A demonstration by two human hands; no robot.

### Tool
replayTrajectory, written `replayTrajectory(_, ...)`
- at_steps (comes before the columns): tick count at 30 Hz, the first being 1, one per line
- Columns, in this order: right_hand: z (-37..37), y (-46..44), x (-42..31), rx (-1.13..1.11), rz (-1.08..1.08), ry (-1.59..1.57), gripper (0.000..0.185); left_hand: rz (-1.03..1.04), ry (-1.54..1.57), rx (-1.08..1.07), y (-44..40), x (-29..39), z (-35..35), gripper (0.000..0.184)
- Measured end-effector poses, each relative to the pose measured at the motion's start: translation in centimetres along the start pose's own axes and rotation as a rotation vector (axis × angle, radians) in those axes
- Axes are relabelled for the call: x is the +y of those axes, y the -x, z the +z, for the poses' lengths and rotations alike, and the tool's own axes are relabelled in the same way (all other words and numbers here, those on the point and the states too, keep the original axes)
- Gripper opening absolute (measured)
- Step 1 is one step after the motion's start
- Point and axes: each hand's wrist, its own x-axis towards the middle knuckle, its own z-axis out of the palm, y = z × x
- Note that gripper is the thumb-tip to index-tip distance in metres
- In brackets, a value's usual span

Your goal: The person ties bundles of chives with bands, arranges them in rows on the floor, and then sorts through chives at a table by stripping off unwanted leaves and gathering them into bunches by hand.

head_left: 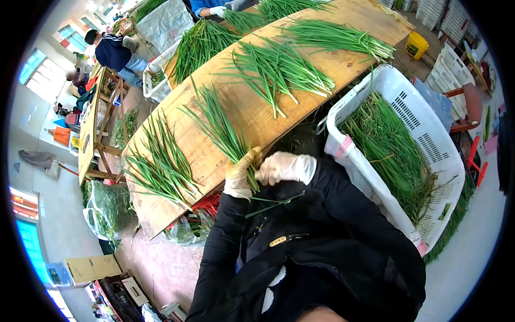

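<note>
From the head view, here's the left hand in a thin, whitish translucent glove [241, 170], its grip wrapped round a slim bunch of long green leafy stalks [226, 133]! Those leaves fan out over the near edge of the long, pale brown wooden desk [256, 121], stem ends poking out below the fist towards the body. Right alongside comes the right hand in a matching whitish glove [287, 167], fingers curled in by the stems; whether that grip pinches anything, I cannot tell. A couple of loose green leaves [289, 200] lie across the front of the black jacket [332, 252].

Over to the left on the desk, a spread cluster of green stalks [166, 163], pale ends facing near. To the right, a broader group of green stalks [289, 70], and farther right another long green sheaf [343, 38]. At the far side, a heaped green pile [203, 51], and near it a co-worker's white-gloved hand [218, 11]. Near right stands a big white slotted plastic crate [449, 174], loaded with loose, tangled greenery [383, 150]!
</note>
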Motion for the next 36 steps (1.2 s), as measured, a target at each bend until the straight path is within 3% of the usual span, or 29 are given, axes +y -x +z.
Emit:
replayTrajectory(1, -0.7, -0.8, 0.3, -0.1, 0.248, -0.368, 0.046, 0.048, 0.045, -0.036, -0.6, -0.1, -0.4, 0.028)
replayTrajectory(2, -1.8, -1.9, 0.6, 0.109, 0.117, -0.175, 0.049, -0.057, 0.141, -0.087, -1.0, -0.2, -1.5, 0.034)
replayTrajectory(4, -3.8, -1.7, -0.2, 0.287, 0.088, 0.029, 0.03, -0.113, 0.277, -0.143, -1.6, -0.3, -2.0, 0.039)
replayTrajectory(5, -4.2, -2.7, 1.2, 0.033, 0.012, -0.692, 0.03, -0.124, 0.325, -0.189, -1.7, -0.4, -2.1, 0.042)
replayTrajectory(6, -3.8, -2.8, 1.4, 0.026, 0.012, -0.693, 0.03, -0.135, 0.373, -0.235, -2.0, -0.6, -2.2, 0.045)
replayTrajectory(8, -2.1, -1.7, -3.1, 0.044, 0.073, 0.096, 0.027, -0.132, 0.402, -0.244, -2.4, -0.9, -2.2, 0.045)
replayTrajectory(10, -0.7, -2.6, -0.6, 0.156, 0.018, 0.055, 0.028, -0.152, 0.395, -0.22, -2.2, -0.7, -1.5, 0.043)
replayTrajectory(12, 0.2, -2.5, 0.4, 0.364, -0.194, 0.177, 0.026, -0.117, 0.393, -0.162, -2.0, -0.4, -1.4, 0.041)
replayTrajectory(15, 1.4, -1.2, 0.2, 0.519, -0.247, 0.198, 0.021, -0.066, 0.276, -0.028, -2.3, -0.4, -2.0, 0.031)
replayTrajectory(16, 2.3, -0.9, 1.3, 0.419, -0.248, -0.302, 0.018, 0.045, 0.207, 0.04, -0.6, 2.0, -0.1, 0.028)
replayTrajectory(18, 1.4, 1.9, 0.3, 0.276, -0.152, 0.09, 0.021, 0.231, 0.152, 0.098, -1.4, 4.4, -2.0, 0.024)
replayTrajectory(20, -0.9, 3.3, 0.2, -0.323, 0.176, 0.552, 0.03, 0.352, 0.099, 0.146, -1.6, 7.2, -5.2, 0.02)
replayTrajectory(21, -2.1, 4.6, 0.8, -0.386, 0.194, 0.612, 0.038, 0.37, -0.074, 0.253, -1.7, 8.2, -7.2, 0.017)
replayTrajectory(23, -4.8, 4.8, 0.5, 0.081, 0.067, 0.688, 0.048, 0.396, -0.387, 0.336, -1.5, 9.6, -10.8, 0.023)
replayTrajectory(24, -5.9, 4.3, -0.9, 0.323, 0.158, 0.668, 0.052, 0.406, -0.523, 0.313, -1.2, 10.0, -12.4, 0.031)
replayTrajectory(25, -6.9, 3.2, -2.0, 0.459, 0.201, 0.798, 0.053, 0.658, -0.659, 0.393, -2.5, 9.0, -16.0, 0.042)
replayTrajectory(26, -7.7, 2.3, -4.0, 0.51, 0.296, 0.791, 0.054, 0.916, -0.791, 0.471, -3.7, 7.8, -18.8, 0.052)
replayTrajectory(27, -8.0, 1.0, -3.5, 0.662, 0.202, 0.914, 0.054, 0.913, -0.848, 0.58, -2.4, 7.5, -17.1, 0.072)
replayTrajectory(28, -8.4, -0.8, -4.1, 0.65, 0.319, 1.009, 0.055, 0.847, -0.959, 0.75, -1.9, 7.0, -16.2, 0.085)
replayTrajectory(30, -8.7, -4.3, -2.9, 0.623, 0.463, 1.143, 0.059, 0.841, -1.301, 0.892, 0.9, 7.8, -11.6, 0.093)
replayTrajectory(31, -8.8, -5.7, -1.4, 0.643, 0.484, 1.141, 0.053, 1.058, -1.298, 0.796, 1.1, 7.7, -11.5, 0.093)
replayTrajectory(32, -8.9, -6.0, -0.5, 0.689, 0.305, 1.203, 0.04, 1.12, -1.28, 0.773, 1.1, 7.5, -10.9, 0.092)
replayTrajectory(34, -9.4, -8.5, 1.9, 0.787, 0.367, 1.075, 0.025, 0.998, -0.665, 0.447, 1.9, 7.2, -7.3, 0.078)
replayTrajectory(35, -8.4, -7.6, 0.5, 0.828, 0.237, 1.195, 0.017, 0.821, -0.476, 0.28, 1.2, 6.0, -8.2, 0.068)
replayTrajectory(36, -7.4, -6.5, -0.9, 0.914, 0.097, 1.078, 0.015, 0.64, -0.288, 0.11, 0.3, 4.8, -9.0, 0.059)
